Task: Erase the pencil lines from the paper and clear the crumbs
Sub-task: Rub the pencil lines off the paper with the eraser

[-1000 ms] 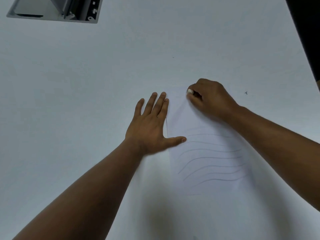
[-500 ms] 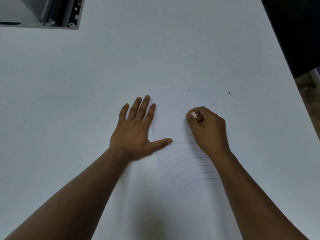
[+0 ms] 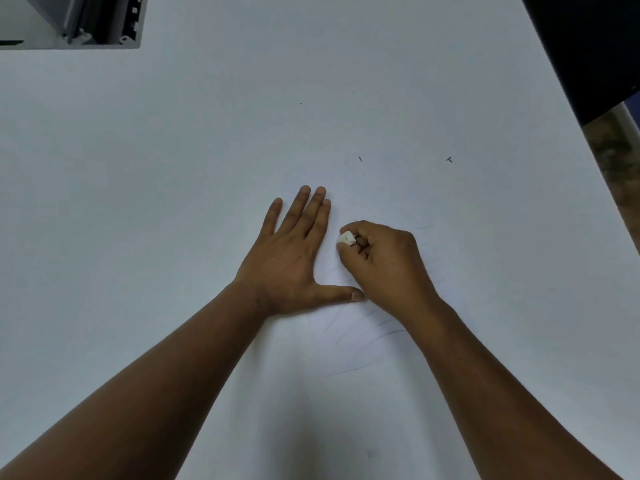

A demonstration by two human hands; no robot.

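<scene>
A person is working over a sheet of paper (image 3: 349, 341) lying on a white table (image 3: 138, 202), two bare forearms reaching in from six o'clock. The left hand (image 3: 294, 258) is lying flat with its fingers straight and thumb splayed toward three o'clock, pressing on the sheet's left side, apparently to keep the paper from sliding or creasing under the rubbing. Just at its three o'clock, the right hand (image 3: 384, 265) is curling into a loose fist and pinching a small white eraser (image 3: 346, 238) between thumb and forefinger, the eraser's tip pointing toward ten o'clock, a grip that seems chosen for firm, short strokes. One eraser is showing. The pencil lines (image 3: 360, 337) are lying at six o'clock of both hands, between the wrists; about five faint curved strokes can be counted, though blur makes the number uncertain, and the right wrist is covering part of them. Beyond the hands, two dark specks (image 3: 449, 159) are sitting on the table toward one o'clock, possibly crumbs. A grey metal fixture (image 3: 86, 26) is occupying the corner at eleven o'clock.
</scene>
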